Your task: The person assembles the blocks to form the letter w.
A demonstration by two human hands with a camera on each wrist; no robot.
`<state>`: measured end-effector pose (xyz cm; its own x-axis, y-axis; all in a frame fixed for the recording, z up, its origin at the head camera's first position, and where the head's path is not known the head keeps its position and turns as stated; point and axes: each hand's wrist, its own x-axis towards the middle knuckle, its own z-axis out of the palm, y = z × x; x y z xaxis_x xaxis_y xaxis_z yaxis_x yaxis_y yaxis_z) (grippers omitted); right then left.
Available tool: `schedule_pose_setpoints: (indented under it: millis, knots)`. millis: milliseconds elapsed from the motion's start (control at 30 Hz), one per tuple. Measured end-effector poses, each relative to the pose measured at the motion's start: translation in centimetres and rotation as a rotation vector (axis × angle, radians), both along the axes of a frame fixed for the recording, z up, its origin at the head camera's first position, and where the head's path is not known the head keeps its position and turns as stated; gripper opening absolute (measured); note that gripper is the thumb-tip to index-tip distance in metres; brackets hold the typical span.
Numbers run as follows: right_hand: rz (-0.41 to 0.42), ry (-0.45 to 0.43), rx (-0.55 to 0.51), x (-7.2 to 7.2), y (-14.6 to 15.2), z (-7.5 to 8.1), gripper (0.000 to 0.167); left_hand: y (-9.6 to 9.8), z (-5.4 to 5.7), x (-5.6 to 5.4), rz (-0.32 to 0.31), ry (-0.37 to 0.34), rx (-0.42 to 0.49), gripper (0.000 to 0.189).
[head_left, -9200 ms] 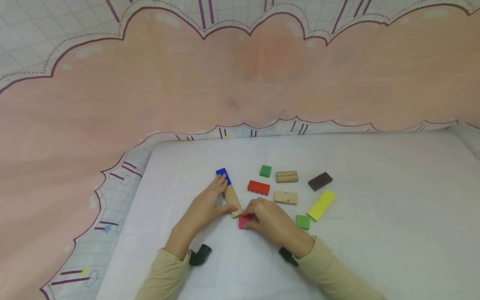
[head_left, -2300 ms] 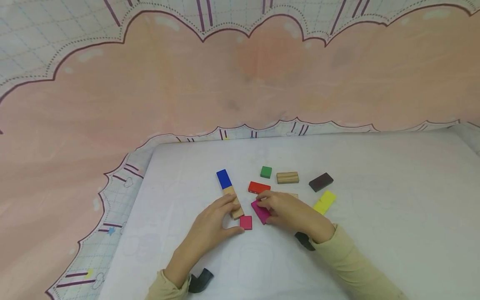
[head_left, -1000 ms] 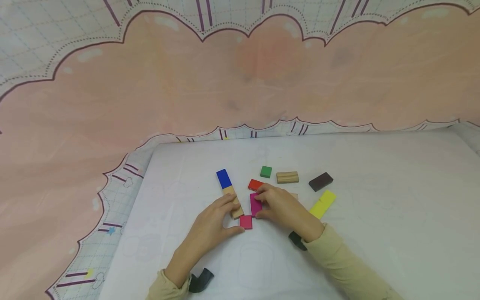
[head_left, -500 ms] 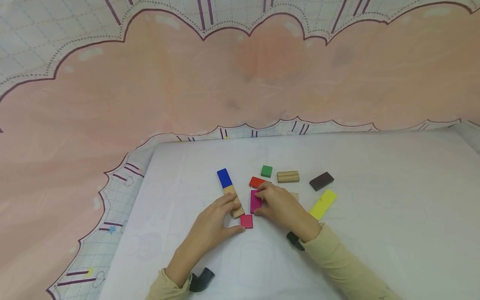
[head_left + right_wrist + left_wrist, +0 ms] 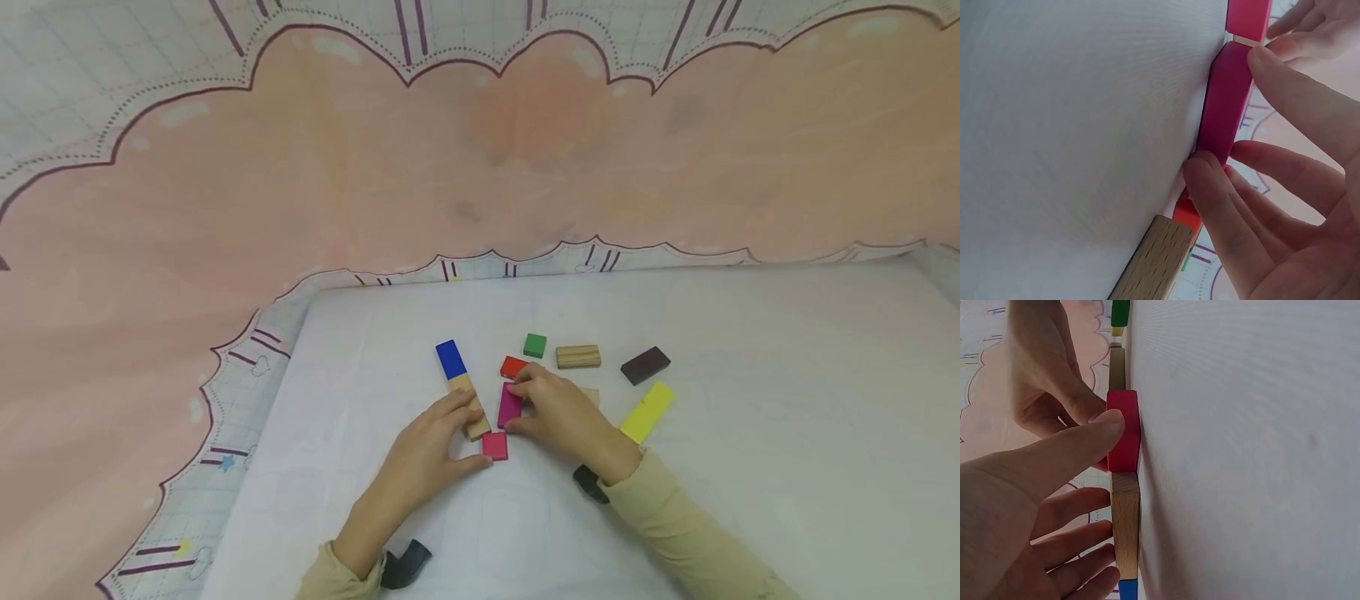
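My left hand (image 5: 420, 454) lies with its fingers along a natural wood block (image 5: 477, 428). Its thumb touches a pinkish-red square block (image 5: 495, 447). A blue block (image 5: 452, 359) continues the wood block at its far end, and the square sits at its near end. My right hand (image 5: 564, 414) pinches a magenta block (image 5: 1227, 97) between thumb and fingers. That block's near end is at the square's far side, with a narrow gap in the right wrist view. A red block (image 5: 512, 367), partly hidden by my right hand, lies just beyond it.
On the white tabletop (image 5: 787, 400) lie a green block (image 5: 535, 346), a striped wood block (image 5: 578, 357), a dark brown block (image 5: 645, 365) and a yellow block (image 5: 648, 412). Another wood block (image 5: 592, 395) is partly covered by my right hand.
My right hand let go of the square and took the magenta block. It turned that block and moved it left to the square's far side. My left hand shifted nearer, its thumb at the square.
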<state>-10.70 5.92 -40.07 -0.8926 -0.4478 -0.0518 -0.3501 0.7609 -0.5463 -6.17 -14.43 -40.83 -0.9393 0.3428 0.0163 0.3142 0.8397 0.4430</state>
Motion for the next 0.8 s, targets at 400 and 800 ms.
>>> schedule_pose_setpoints:
  millis: [400,800]
  knots:
    - [0.016,0.012,-0.004,-0.04,0.20,-0.23,0.046,0.12,-0.08,0.03,0.006,-0.003,-0.014,0.056]
    - [0.031,0.041,0.009,0.21,0.32,-0.22,0.048,0.08,-0.08,0.07,0.000,0.010,0.009,0.056]
